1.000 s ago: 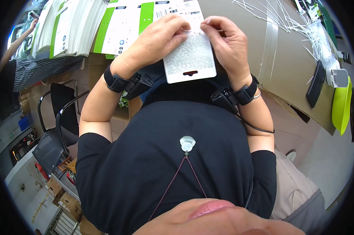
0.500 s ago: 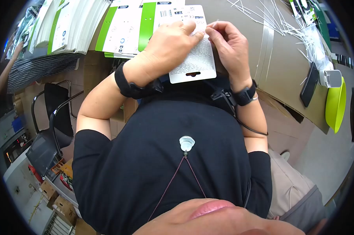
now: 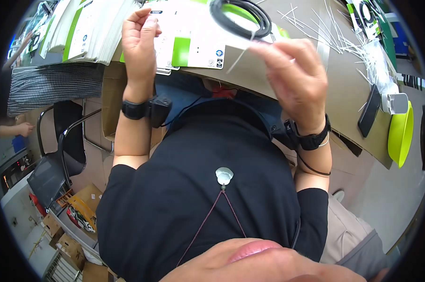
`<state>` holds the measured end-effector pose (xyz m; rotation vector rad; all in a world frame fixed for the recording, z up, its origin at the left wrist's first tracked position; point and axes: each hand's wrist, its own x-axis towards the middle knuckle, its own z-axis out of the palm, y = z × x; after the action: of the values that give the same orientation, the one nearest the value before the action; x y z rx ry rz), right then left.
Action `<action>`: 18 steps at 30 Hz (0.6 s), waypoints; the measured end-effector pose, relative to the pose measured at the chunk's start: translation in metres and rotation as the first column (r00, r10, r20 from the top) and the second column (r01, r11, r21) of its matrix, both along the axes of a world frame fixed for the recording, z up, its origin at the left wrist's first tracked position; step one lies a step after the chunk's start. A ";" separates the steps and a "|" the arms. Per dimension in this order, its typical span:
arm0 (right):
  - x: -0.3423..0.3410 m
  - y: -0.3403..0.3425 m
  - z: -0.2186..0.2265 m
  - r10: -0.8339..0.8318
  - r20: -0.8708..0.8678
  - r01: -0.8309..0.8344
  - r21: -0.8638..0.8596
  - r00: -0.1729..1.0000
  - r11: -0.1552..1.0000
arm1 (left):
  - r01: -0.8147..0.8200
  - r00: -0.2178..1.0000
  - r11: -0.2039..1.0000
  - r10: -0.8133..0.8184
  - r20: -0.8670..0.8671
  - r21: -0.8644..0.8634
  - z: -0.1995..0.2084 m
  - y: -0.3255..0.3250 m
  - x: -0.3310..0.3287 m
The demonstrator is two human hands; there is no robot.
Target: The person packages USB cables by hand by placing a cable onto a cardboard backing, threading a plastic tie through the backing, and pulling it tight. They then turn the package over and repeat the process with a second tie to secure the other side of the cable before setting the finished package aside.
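Observation:
My right hand (image 3: 299,75) is lifted over the table's near edge, smeared by motion, its fingertips pinched at a thin white tie (image 3: 239,60). Just beyond those fingertips is a black coiled cable (image 3: 250,33), blurred along its left side, with green and white packaging behind it. Whether the tie is fastened round the coil cannot be made out. My left hand (image 3: 141,40) is raised beside the stacked white and green cards (image 3: 200,51), fingers loosely bent, with nothing visible in it.
More upright packed cards (image 3: 97,35) stand at the far left. Loose white ties (image 3: 332,28) lie scattered at the far right, near a clear plastic bag (image 3: 374,56). A dark phone (image 3: 370,110) and a yellow-green tray (image 3: 400,134) are at the right edge. A black chair (image 3: 69,136) stands left.
The card that both hands held, printed back up, has left its place over the edge. My left hand moved left and let go; my right moved right and nearer. The black cable coil now shows.

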<state>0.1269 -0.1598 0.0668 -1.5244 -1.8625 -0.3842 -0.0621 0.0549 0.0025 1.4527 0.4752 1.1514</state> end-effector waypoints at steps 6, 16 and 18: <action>-0.012 -0.012 -0.034 0.020 -0.230 -0.112 -0.393 0.973 0.913 | 0.243 0.882 0.970 -0.208 -0.423 0.030 0.011 -0.015 -0.014; -0.029 0.035 -0.065 -0.472 -0.277 0.374 -0.339 0.837 0.863 | 0.408 0.693 0.714 0.164 -0.702 0.569 -0.001 -0.047 0.042; -0.028 0.033 -0.068 -0.455 -0.283 0.356 -0.338 0.844 0.871 | 0.429 0.692 0.700 0.151 -0.706 0.571 -0.001 -0.046 0.043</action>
<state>0.0988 -0.1269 -0.0007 -2.0385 -1.3370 -0.0261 -0.0196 0.0090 0.0011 2.6220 0.4270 0.5651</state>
